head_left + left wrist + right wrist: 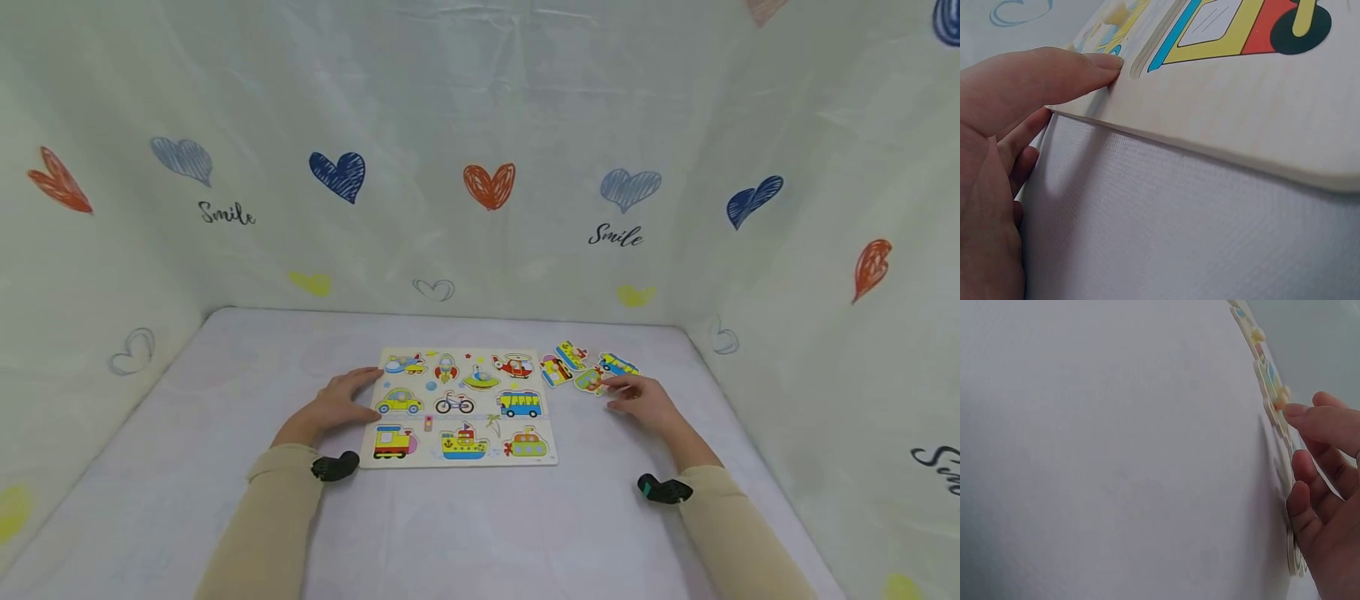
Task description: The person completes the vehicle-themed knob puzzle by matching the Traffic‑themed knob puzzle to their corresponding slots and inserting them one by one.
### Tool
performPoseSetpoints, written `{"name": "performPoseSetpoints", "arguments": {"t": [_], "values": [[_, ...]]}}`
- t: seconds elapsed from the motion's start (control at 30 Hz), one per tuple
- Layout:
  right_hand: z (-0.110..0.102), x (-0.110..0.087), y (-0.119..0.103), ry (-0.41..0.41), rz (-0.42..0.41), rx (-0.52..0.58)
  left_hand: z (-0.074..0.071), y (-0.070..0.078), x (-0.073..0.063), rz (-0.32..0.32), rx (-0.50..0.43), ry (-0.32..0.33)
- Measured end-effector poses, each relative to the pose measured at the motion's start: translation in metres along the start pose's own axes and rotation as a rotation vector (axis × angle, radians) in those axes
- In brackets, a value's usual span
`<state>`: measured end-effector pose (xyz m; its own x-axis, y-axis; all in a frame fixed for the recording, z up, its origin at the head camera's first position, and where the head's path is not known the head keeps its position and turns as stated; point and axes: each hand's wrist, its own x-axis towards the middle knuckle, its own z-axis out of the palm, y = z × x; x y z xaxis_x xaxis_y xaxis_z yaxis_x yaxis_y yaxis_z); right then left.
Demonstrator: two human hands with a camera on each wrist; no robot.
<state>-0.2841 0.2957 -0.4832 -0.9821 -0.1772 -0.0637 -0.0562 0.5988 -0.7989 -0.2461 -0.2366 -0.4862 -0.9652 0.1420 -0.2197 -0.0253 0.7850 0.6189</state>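
A wooden puzzle board (457, 423) with vehicle pictures lies flat on the table. My left hand (341, 402) rests at its left edge, thumb and forefinger spread apart. In the left wrist view, the thumb (1079, 72) lies on the board's top face near the train picture, and other fingers sit beside the edge. My right hand (643, 402) is over the loose pieces right of the board, its fingertips right at the submarine piece (588, 381). In the right wrist view, a fingertip (1295, 410) is close beside a piece's small knob (1282, 400), with the other fingers bent loosely.
A train piece (557, 371), a ship piece (572, 355) and a bus piece (618, 363) lie close around the submarine piece. The white-covered table (480, 533) meets a curtain (420, 100) printed with hearts at the back and sides.
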Motion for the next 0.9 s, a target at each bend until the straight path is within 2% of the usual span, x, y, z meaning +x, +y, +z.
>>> {"name": "performPoseSetpoints", "arguments": {"t": [0.3, 0.63, 0.9], "values": [[-0.021, -0.011, 0.015, 0.105, 0.083, 0.053, 0.000, 0.001, -0.001, 0.019, 0.007, -0.002], [-0.031, -0.016, 0.025, 0.114, 0.110, 0.062, 0.000, 0.003, -0.001, 0.000, 0.006, 0.006], [-0.032, -0.014, 0.043, 0.124, 0.101, -0.004, 0.000, 0.001, 0.001, 0.006, 0.015, 0.016]]}}
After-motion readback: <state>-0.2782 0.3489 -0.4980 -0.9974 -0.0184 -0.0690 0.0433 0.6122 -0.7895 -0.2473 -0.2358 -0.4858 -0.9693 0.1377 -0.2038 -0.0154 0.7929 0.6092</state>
